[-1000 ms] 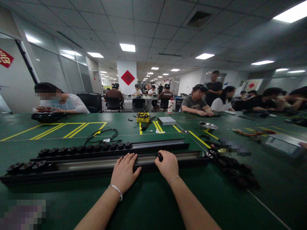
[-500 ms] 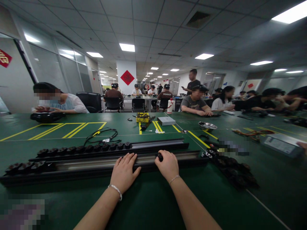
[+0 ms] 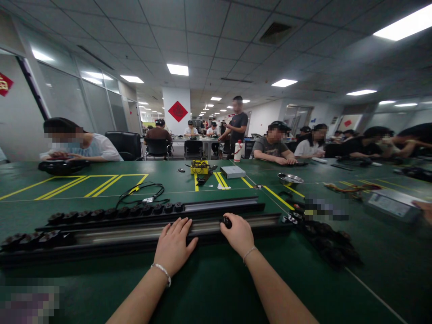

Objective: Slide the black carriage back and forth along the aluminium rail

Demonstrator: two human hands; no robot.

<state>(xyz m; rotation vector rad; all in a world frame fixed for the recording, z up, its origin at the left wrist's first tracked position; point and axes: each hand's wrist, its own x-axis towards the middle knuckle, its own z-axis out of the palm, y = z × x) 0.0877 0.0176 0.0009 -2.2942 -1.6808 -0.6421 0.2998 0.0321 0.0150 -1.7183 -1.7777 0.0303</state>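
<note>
A long black rail (image 3: 111, 235) with a greyish metallic strip along its channel lies across the table in front of me. My left hand (image 3: 173, 245) rests on it, palm down with fingers stretched out. Farther right on the same rail, my right hand (image 3: 238, 233) is closed around a small black rounded piece (image 3: 227, 222); its kind cannot be made out. Several black round parts (image 3: 32, 240) sit at the rail's left end. Behind lies a second black rail (image 3: 222, 204), with a row of similar black round parts (image 3: 118, 212) on its left side.
At the right lie a cluster of black parts (image 3: 332, 240), a metal bowl (image 3: 290, 178) and a grey metal box (image 3: 393, 204). Black cable (image 3: 145, 193), a yellow item with cords (image 3: 199, 167) and a flat grey box (image 3: 232, 172) are behind the rails. Other people sit across the table.
My right hand has shifted slightly right with the black piece. The left hand stays on the rail. In the background, a standing person has moved left.
</note>
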